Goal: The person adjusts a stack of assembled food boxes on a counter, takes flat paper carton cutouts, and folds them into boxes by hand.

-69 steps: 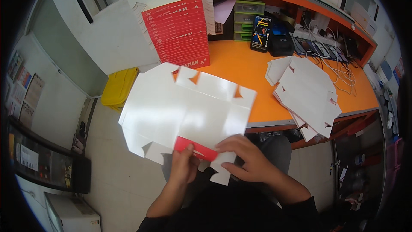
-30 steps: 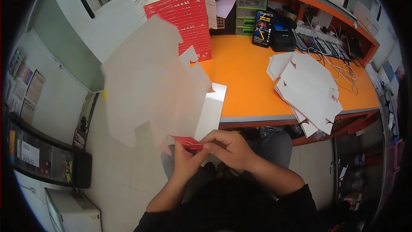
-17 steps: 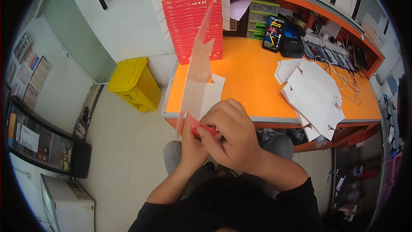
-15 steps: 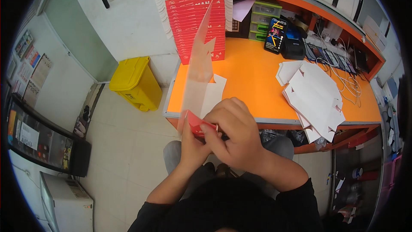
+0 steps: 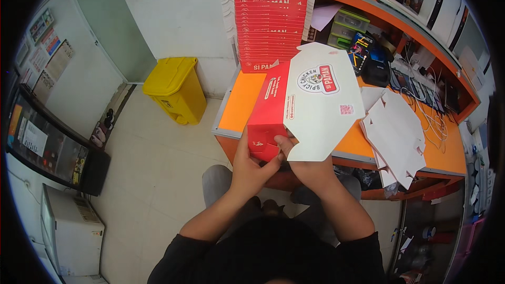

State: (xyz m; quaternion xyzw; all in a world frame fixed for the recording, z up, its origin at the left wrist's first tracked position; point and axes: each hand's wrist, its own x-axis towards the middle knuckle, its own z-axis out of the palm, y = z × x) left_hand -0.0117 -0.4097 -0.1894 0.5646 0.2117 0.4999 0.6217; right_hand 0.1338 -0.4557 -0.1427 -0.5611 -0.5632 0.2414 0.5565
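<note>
A partly folded red and white cardboard food box point(image 5: 318, 115) is between my hands, tilted in front of the desk. Its white panel with a printed round logo spreads out to the right, and its red sides face left and toward me. My left hand point(image 5: 250, 171) grips the red near corner from the left and below. On the right, my right hand point(image 5: 310, 172) has its thumb on the red end panel by a cut slot; its other fingers are partly hidden under the white panel. A stack of red and white boxes point(image 5: 271, 31) stands behind on the desk.
White cardboard blanks point(image 5: 397, 131) lie in a loose pile on the right of the orange desk point(image 5: 235, 102). Behind are green drawers point(image 5: 350, 21), a phone point(image 5: 360, 50), and tangled cables point(image 5: 432, 118). A yellow bin point(image 5: 176, 92) stands on the floor at left.
The box has turned from edge-on to show its white printed panel and red sides. My right hand has shifted from over the near corner to the right. The whole view has shifted slightly.
</note>
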